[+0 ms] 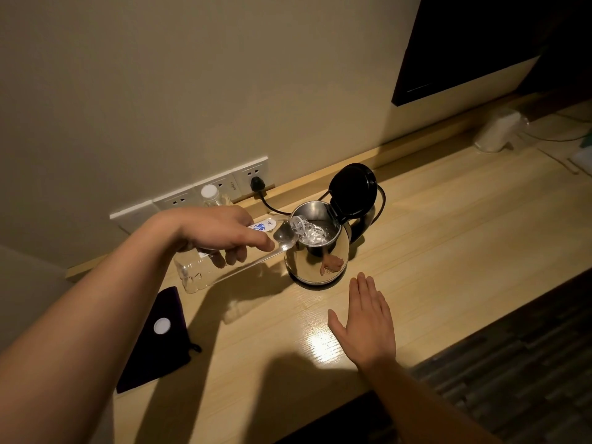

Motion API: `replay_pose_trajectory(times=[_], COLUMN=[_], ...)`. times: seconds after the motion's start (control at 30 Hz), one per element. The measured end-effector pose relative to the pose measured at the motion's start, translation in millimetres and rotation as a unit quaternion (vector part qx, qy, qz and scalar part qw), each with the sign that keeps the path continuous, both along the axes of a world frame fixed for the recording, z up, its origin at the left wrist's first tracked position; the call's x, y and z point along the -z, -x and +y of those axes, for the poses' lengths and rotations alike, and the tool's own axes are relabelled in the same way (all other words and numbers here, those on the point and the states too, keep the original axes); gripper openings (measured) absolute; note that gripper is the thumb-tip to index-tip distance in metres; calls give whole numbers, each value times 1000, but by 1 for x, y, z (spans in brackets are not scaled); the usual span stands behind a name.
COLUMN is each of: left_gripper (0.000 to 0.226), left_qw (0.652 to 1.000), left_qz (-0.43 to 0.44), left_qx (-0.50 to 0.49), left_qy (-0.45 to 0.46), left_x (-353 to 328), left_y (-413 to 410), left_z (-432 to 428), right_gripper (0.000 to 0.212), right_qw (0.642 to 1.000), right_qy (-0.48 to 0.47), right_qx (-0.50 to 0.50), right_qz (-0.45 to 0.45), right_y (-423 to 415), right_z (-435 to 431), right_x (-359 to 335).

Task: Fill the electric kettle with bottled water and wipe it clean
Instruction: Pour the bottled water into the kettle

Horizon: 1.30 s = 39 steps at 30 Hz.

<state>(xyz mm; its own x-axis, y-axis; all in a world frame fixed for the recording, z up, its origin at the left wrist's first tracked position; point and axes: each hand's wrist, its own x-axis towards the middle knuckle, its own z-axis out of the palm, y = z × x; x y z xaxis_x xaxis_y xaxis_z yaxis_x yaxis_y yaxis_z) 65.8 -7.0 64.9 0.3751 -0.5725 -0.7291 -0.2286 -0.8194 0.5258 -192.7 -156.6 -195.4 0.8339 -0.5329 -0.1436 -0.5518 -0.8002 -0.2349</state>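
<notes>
A steel electric kettle stands on the wooden counter with its black lid flipped up. My left hand grips a clear plastic water bottle, tilted with its neck over the kettle's mouth. Water is running into the kettle. My right hand lies flat on the counter just in front of the kettle, fingers straight and holding nothing. A white bottle cap sits on a dark cloth at the counter's left end.
A second capped bottle stands by the wall sockets, where the kettle's black plug is inserted. A white object sits at the far right. A dark panel hangs on the wall.
</notes>
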Motion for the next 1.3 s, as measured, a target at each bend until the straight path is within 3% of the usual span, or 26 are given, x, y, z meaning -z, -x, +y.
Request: replay_pose_trajectory(times=[0.33,0.97,1.17,1.3], left_gripper=[39,44,58,50], left_qw=[997,966,957,948], left_qz=[-49,-117,-123,-130], left_qx=[38,136,140,154], left_qy=[-38,-187,-220,-248], left_x=[-17,-40,-40,-39], left_y=[-2,-3,-1,-1], left_z=[-15,-60,-75,-85], right_gripper=[88,88,88,88], right_qw=[1000,1000,1000,1000], right_qy=[-6,-5,-10,-12], right_qx=[-1,4,4,4], right_qz=[-6,-17,-22,-22], right_y=[1,-1,0,-1], right_z=[0,1,1,1], right_x=[0,1,1,0])
